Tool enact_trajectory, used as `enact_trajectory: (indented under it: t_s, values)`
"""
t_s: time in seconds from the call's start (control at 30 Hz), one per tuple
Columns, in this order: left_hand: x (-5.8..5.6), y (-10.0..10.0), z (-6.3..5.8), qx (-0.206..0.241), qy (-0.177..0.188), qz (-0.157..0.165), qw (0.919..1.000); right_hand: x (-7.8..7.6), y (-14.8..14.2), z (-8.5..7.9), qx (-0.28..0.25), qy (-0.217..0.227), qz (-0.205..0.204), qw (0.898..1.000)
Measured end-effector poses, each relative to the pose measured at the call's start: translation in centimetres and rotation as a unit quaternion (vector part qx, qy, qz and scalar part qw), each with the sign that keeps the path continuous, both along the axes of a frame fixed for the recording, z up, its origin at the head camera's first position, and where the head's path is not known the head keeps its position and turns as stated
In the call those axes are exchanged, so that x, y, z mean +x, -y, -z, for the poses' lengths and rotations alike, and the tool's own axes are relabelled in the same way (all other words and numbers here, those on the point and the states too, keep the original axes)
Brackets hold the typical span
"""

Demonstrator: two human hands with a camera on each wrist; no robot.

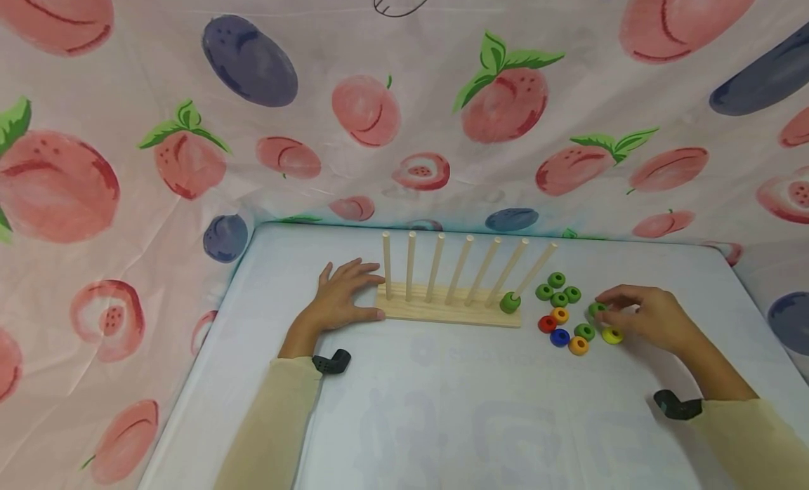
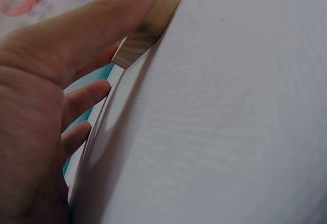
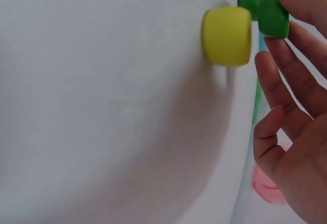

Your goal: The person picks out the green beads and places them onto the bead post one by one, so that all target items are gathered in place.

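A pale wooden peg stand (image 1: 442, 312) with a row of upright pegs lies on the white table. My left hand (image 1: 338, 299) grips the stand's left end between thumb and forefinger, its other fingers spread beyond the end. One green bead (image 1: 510, 302) sits low on the rightmost peg. To the right of the stand, my right hand (image 1: 657, 318) pinches a green bead (image 3: 273, 18) between its fingertips, beside a yellow bead (image 1: 612, 335). The remaining fingers of that hand are loosely bent in the right wrist view.
Between stand and right hand lie loose beads: several green ones (image 1: 559, 299), a red one (image 1: 547, 324), a blue one (image 1: 560, 337) and two orange ones (image 1: 578, 345). A fruit-printed cloth (image 1: 373, 167) hangs behind the table (image 1: 442, 406) and at its sides.
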State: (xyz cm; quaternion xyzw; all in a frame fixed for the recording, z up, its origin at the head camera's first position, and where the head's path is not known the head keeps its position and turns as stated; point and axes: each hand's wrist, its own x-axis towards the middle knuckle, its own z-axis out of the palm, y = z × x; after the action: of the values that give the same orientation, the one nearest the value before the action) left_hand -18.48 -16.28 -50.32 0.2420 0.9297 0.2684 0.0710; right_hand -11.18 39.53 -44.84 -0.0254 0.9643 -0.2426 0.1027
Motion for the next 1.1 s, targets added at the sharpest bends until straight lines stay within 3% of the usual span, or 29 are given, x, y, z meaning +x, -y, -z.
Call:
enact_trajectory:
  t_s: [0.37,0.77,1.1]
  values:
    - [0.0,-0.1,-0.1,0.003,0.001,0.001,1.0000,0.0,1.3,-1.3,-0.009,-0.057,-0.001,0.998]
    - [0.1,-0.1,-0.1,0.005,0.000,0.000,1.0000,0.1,2.5,-2.8,-0.097,-0.064,-0.008,0.993]
    - [0.0,0.0,0.2,0.004,-0.005,0.001,1.0000,0.5,4.4,-4.5,-0.131,-0.060,-0.013,0.989]
